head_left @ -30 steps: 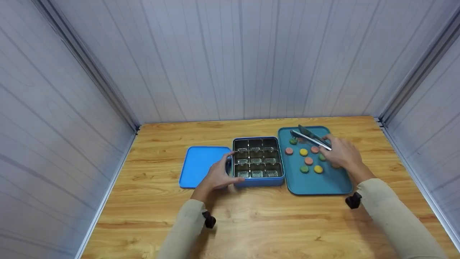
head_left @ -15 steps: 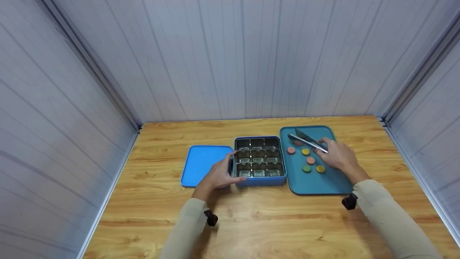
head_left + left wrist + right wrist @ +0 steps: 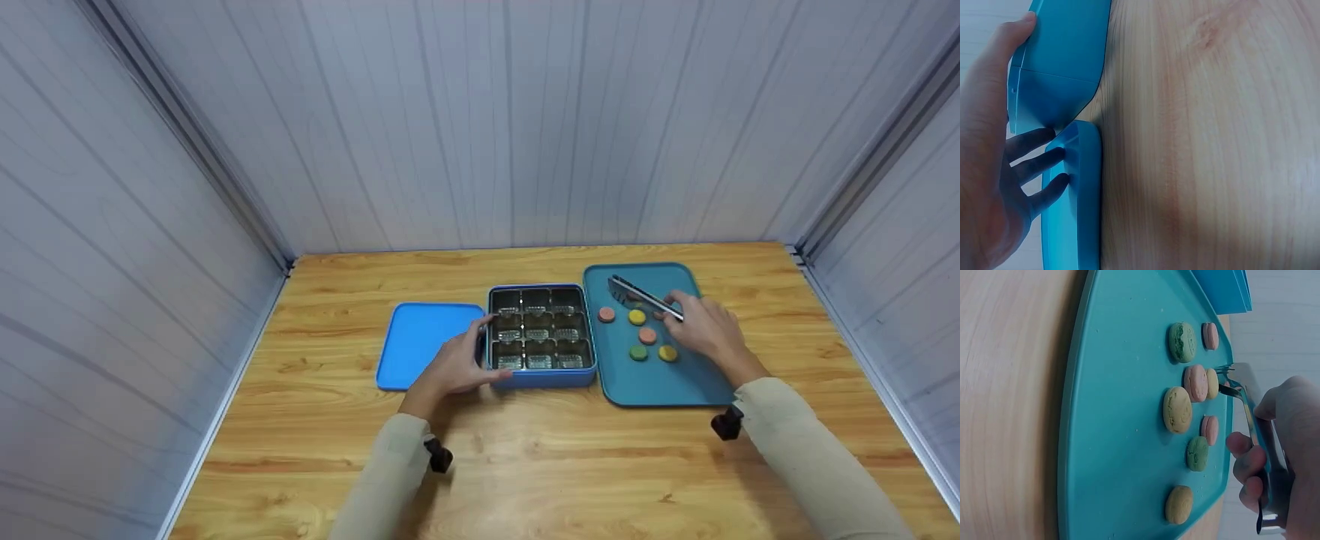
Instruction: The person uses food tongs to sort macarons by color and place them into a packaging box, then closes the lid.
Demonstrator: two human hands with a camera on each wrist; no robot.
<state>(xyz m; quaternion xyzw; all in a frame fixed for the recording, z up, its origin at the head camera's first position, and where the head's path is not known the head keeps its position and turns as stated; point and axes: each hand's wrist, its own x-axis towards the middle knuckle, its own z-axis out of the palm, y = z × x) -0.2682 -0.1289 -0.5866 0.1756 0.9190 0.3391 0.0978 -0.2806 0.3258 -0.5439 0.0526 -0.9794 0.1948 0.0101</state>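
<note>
Right hand (image 3: pixel 705 330) gripping tongs (image 3: pixel 643 296) over macarons (image 3: pixel 1196 382) lying on teal tray (image 3: pixel 660 382); left hand (image 3: pixel 454 367), fingers relaxed, resting against tin (image 3: pixel 540 330) beside lid (image 3: pixel 420 341)

Shiny metal tongs (image 3: pixel 643 296), matt teal tray (image 3: pixel 675 382), glossy tin (image 3: pixel 541 377), grained wooden table (image 3: pixel 570 465)

The head view looks forward and down from above the near edge of the table (image 3: pixel 525 465), taking in both hands from a distance. The left wrist view sits close beside the blue box (image 3: pixel 1064 62) at 9 o'clock. The right wrist view skims the teal tray (image 3: pixel 1123 439) at 3 o'clock; the head view also shows box (image 3: pixel 541 375) and tray (image 3: pixel 667 382).
</note>
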